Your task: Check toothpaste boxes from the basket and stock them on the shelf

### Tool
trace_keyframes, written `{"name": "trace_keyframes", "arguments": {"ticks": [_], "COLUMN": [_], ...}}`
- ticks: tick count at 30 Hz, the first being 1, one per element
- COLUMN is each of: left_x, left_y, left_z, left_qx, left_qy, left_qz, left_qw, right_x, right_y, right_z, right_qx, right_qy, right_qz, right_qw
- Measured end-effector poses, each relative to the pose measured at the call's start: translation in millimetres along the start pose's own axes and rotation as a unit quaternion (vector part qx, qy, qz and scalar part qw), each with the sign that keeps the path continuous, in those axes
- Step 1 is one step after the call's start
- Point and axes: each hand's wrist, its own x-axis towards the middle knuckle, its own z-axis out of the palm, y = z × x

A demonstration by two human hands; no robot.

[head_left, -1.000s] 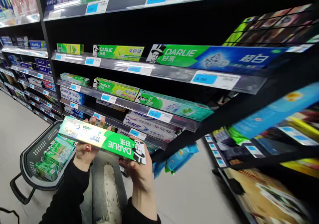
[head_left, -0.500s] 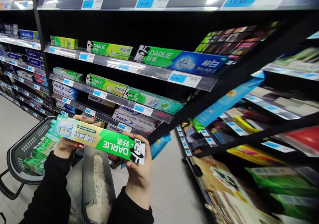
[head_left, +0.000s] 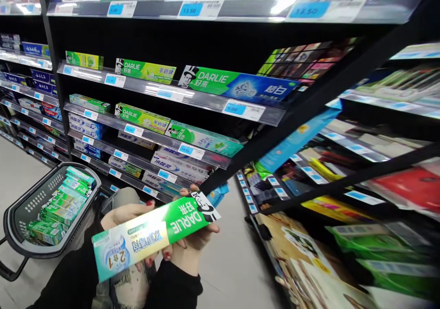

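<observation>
Box: green-and-cream box (head_left: 147, 238) held up in front of the lap, between both hands, off every surface.
Box axis: long axis set roughly 8 to 2 o'clock; DARLIE print turned upside down to the camera, hat-figure end at 2.
Left hand: left hand (head_left: 125, 213) placed behind the box at its middle; fingers closed round it, one nail seen at the upper edge, others past the lower.
Right hand: right hand (head_left: 195, 242) wrapped from behind round the 2 o'clock end; fingers gripping, tips seen at both edges.
Basket: basket (head_left: 24, 208) stood at 9 to 10 o'clock from the box, apart from it; left hand is the nearer one, box's 8 o'clock end is left free on that side.
Cartons: cartons (head_left: 67, 203) piled inside basket.
Shelf: shelf (head_left: 206, 102) seen at 12 o'clock, not touched by box.
</observation>
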Motion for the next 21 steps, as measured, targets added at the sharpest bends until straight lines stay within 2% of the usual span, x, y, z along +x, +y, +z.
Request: {"name": "trace_keyframes", "arguments": {"ticks": [2,3,4,6,8,10,13,15,21], "left_x": [4,6,7,8,7,3,-10,-19,-31], "left_y": [-4,-6,-8,-10,-8,0,14,22,30], "left_z": [7.7,9.9,10.9,10.0,5.9,0.9,-3.5,-2.7,0.3], "left_qx": [-0.015,-0.029,-0.045,-0.062,-0.058,-0.04,0.006,0.032,0.064], "left_qy": [-0.063,-0.071,-0.061,0.001,0.065,0.106,0.127,0.137,0.148], "left_qz": [-0.104,-0.103,-0.056,0.127,0.282,0.375,0.441,0.458,0.458], "left_qw": [0.992,0.992,0.996,0.99,0.956,0.92,0.889,0.878,0.874], "right_x": [4,7,10,14,15,13,11,11,10], "right_y": [-2,-2,-3,-4,-6,-9,-12,-11,-4], "right_z": [1,2,4,8,12,15,20,25,33], "right_qx": [0.019,0.018,0.013,0.011,0.018,0.015,-0.022,-0.056,-0.058], "right_qy": [0.009,0.021,0.034,0.047,0.029,-0.013,-0.078,-0.091,-0.031], "right_qz": [0.012,0.018,0.026,0.044,0.062,0.074,0.068,0.055,-0.016], "right_qw": [1.0,0.999,0.999,0.998,0.997,0.997,0.994,0.993,0.998]}}
